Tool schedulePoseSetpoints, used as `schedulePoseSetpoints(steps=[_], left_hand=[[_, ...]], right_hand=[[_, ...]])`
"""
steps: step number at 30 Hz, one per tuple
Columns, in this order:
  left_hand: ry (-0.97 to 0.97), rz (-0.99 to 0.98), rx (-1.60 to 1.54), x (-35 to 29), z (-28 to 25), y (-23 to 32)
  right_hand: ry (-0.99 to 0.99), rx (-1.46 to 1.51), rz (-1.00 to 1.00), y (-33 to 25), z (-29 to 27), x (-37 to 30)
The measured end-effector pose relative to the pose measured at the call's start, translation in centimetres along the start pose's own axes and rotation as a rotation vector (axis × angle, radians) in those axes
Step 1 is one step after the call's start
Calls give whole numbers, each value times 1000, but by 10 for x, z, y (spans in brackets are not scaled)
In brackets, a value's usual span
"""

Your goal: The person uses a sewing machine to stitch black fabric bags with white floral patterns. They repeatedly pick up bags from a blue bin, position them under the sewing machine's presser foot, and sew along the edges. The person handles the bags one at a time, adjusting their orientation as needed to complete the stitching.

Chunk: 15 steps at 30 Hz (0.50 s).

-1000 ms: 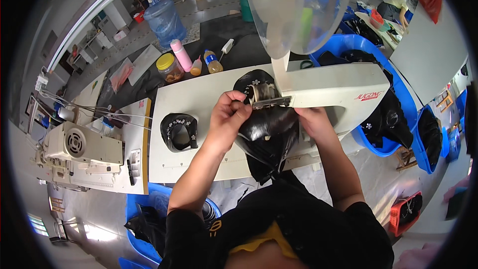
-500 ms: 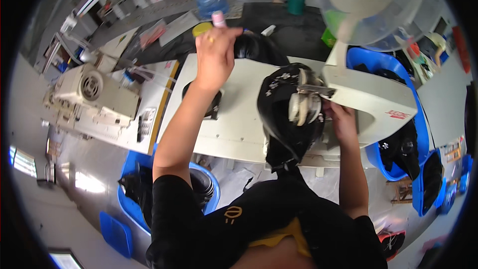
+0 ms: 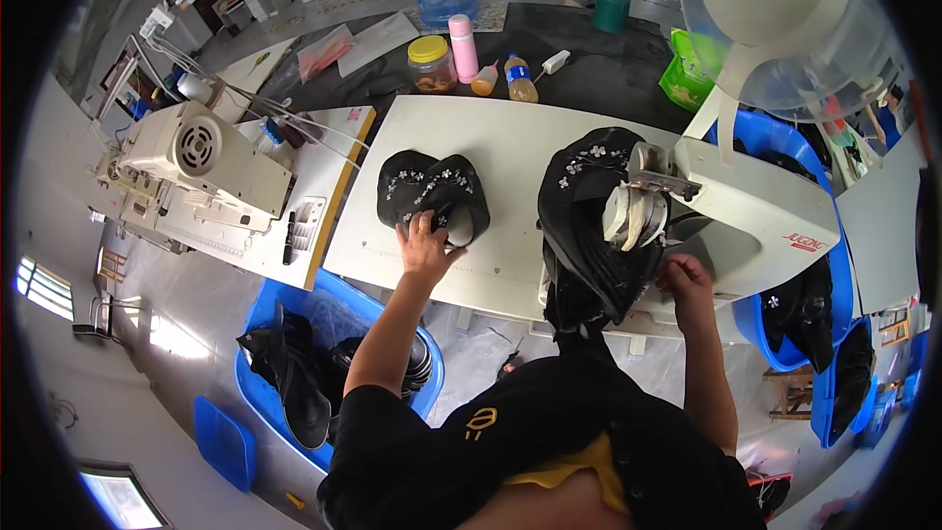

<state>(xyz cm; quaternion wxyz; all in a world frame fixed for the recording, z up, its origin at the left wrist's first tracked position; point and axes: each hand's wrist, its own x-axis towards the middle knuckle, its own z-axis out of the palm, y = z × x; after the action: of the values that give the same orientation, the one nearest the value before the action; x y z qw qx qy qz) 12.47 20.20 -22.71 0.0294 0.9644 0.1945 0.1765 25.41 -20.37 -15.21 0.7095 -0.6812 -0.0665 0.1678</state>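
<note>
My left hand (image 3: 424,253) rests its spread fingers on the near edge of two black shoe uppers (image 3: 428,177) with white flower decoration, lying together on the white machine table. My right hand (image 3: 687,283) is beside the machine head, its fingers curled in; what they pinch, if anything, is hidden. Just left of that hand, black flowered shoe uppers (image 3: 579,206) hang around the machine's pale roller wheel (image 3: 630,216). Their lower ends droop over the table's near edge. The white machine arm (image 3: 756,186) reaches in from the right.
A second sewing machine (image 3: 196,162) stands left. Behind the table are a pink bottle (image 3: 462,47), a yellow-lidded jar (image 3: 432,65) and a drink bottle (image 3: 520,80). Blue tubs with black pieces stand lower left (image 3: 257,344) and right (image 3: 840,280). A clear round cover (image 3: 702,0) hangs upper right.
My left hand has come down from the far side to the near table. Two uppers now lie together there; the black piece near the bottles is gone. My right hand has drawn slightly nearer me.
</note>
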Motion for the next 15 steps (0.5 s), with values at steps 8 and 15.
schedulePoseSetpoints(steps=[8, 15], left_hand=[[94, -190, 103, -18, 33, -3], [261, -661, -173, -15, 65, -5]], right_hand=[[17, -49, 18, 3, 4, 1], [82, -63, 104, 3, -6, -6]])
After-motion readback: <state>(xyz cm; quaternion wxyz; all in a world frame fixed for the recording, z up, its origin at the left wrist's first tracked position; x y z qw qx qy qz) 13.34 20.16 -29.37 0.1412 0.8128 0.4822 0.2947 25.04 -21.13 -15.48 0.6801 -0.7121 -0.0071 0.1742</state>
